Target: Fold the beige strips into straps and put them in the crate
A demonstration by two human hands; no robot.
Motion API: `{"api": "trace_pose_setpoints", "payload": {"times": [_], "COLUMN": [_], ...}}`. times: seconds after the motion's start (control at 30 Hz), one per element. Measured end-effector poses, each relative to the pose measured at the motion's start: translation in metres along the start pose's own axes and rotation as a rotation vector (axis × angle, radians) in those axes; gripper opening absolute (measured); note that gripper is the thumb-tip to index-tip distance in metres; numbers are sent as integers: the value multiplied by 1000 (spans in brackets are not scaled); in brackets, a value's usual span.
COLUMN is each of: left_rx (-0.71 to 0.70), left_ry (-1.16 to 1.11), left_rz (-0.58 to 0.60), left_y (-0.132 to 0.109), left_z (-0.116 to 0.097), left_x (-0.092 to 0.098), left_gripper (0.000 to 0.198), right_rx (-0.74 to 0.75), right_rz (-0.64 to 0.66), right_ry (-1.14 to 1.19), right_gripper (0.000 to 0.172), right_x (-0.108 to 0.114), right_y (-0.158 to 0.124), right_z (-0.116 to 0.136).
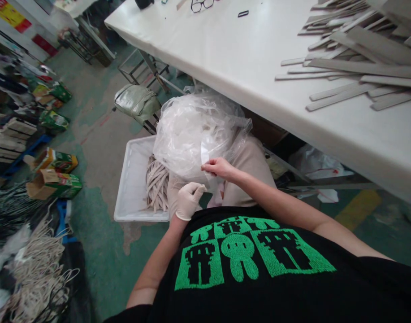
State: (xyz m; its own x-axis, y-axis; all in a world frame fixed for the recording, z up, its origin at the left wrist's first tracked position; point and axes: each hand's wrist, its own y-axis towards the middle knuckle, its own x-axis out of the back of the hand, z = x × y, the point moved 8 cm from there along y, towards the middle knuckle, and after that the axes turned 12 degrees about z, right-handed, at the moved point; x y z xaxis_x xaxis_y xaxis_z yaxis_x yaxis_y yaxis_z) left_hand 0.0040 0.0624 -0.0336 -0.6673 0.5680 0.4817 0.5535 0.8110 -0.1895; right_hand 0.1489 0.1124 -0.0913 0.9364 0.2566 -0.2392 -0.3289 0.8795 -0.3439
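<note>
My right hand point(220, 168), bare, is closed in a pinch on a thin white strip point(204, 152) that stands up past my fingertips. My left hand point(188, 200) wears a pale glove and is closed, thumb against fingers; whatever it grips, if anything, is too small to make out. Both hands are over my lap, a short way apart. Just beyond them a big clear plastic bag point(185, 130) with pale contents rests on my legs. Beside my left leg stands a white plastic bin point(129, 188) holding a bundle of beige strips point(157, 184).
A long white-topped table point(259, 49) runs along the right, bearing a pile of grey-beige strips point(360, 63) and eyeglasses point(201, 5). A stool with a wrapped cushion point(136, 101) is ahead. On the left floor are cartons point(54, 184) and heaped cords point(40, 264).
</note>
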Motion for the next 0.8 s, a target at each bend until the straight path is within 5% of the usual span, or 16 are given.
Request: {"api": "trace_pose_setpoints", "payload": {"times": [0.13, 0.33, 0.47, 0.63, 0.8], "left_rx": [166, 217, 198, 261, 214], "left_ry": [-365, -303, -411, -460, -295], "left_rz": [98, 160, -53, 151, 57], "left_y": [14, 28, 32, 36, 24], "left_z": [29, 24, 38, 46, 45], "left_x": [-23, -39, -27, -60, -54], "left_gripper": [49, 38, 56, 44, 24], "right_rx": [35, 61, 90, 106, 53], "right_rz": [27, -51, -92, -177, -201], "right_ry": [-38, -169, -279, -351, -219], "right_gripper": [23, 14, 16, 11, 9], "right_x": [-3, -7, -2, 7, 21], "right_y": [-6, -17, -23, -22, -12], "right_z": [3, 14, 22, 15, -3]}}
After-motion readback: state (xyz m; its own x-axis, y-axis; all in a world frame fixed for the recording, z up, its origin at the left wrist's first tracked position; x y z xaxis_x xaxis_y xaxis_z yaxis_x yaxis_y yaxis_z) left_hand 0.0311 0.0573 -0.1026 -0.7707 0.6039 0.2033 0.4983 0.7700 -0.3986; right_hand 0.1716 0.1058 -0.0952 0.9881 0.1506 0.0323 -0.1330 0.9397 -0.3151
